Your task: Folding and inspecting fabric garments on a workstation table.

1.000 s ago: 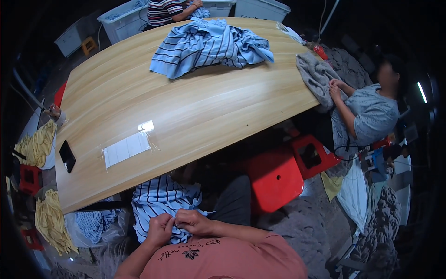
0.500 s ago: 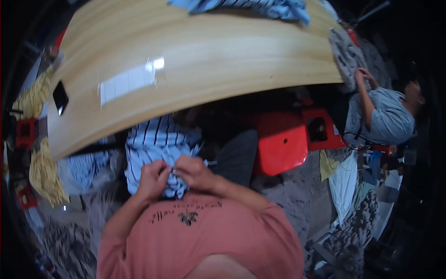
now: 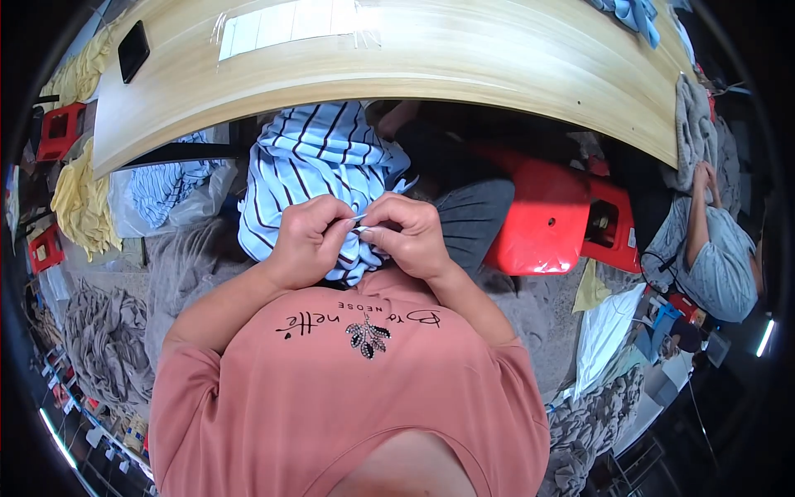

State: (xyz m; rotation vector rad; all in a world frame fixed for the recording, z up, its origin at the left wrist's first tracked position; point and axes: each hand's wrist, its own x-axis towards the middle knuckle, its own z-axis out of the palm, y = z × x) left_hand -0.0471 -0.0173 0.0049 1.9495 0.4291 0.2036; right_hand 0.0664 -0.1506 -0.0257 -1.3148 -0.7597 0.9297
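A light-blue cloth with dark stripes (image 3: pixel 319 153) lies bunched in my lap, partly under the table's edge. Both hands meet at its near end, in front of my pink shirt. My left hand (image 3: pixel 310 236) is closed in a pinch on a narrow light-blue edge of this cloth. Close beside it, my right hand (image 3: pixel 411 236) pinches the same part between thumb and forefinger. A thin pale strip shows between the fingertips. Whether it is a cord or a folded edge, I cannot tell.
Ahead stands a wood-grain table (image 3: pixel 480 70) with a black phone (image 3: pixel 133 51) and a taped white sheet (image 3: pixel 286 31). To my right are a red stool (image 3: pixel 538 219) and a seated person (image 3: pixel 716 257). At left lie a plastic bag (image 3: pixel 217 189) of striped cloth and yellow cloth (image 3: pixel 85 199).
The view has tilted, so the table sits higher and my hands show farther right. The picture is brighter and sharper. Both hands keep pinching the striped cloth.
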